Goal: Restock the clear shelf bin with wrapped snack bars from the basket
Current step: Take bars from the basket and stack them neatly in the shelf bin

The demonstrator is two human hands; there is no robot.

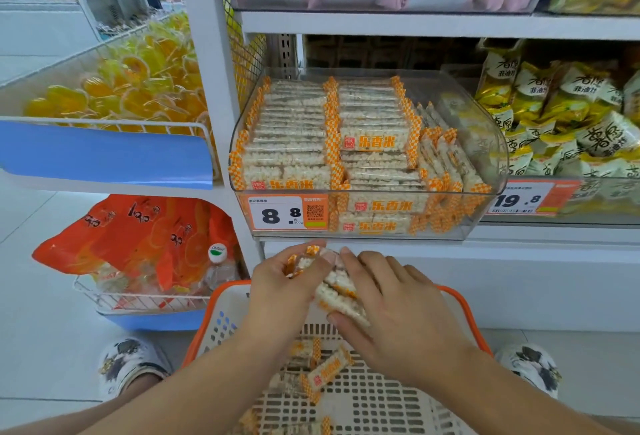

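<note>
The clear shelf bin sits on the middle shelf, packed with rows of puffed-rice snack bars in orange-checked wrappers. Below it is an orange-rimmed cream basket holding a few loose bars. Over the basket, both hands hold a small bunch of bars between them. My left hand grips the bunch's upper end. My right hand wraps its fingers and thumb round the lower end. The bunch is just under the bin's front edge.
A price tag reading 8.8 is on the bin's front. Yellow-green snack bags fill the neighbouring bin at right. A wire rack of yellow jelly cups and one with orange bags and a bottle stand at left. My slippers flank the basket.
</note>
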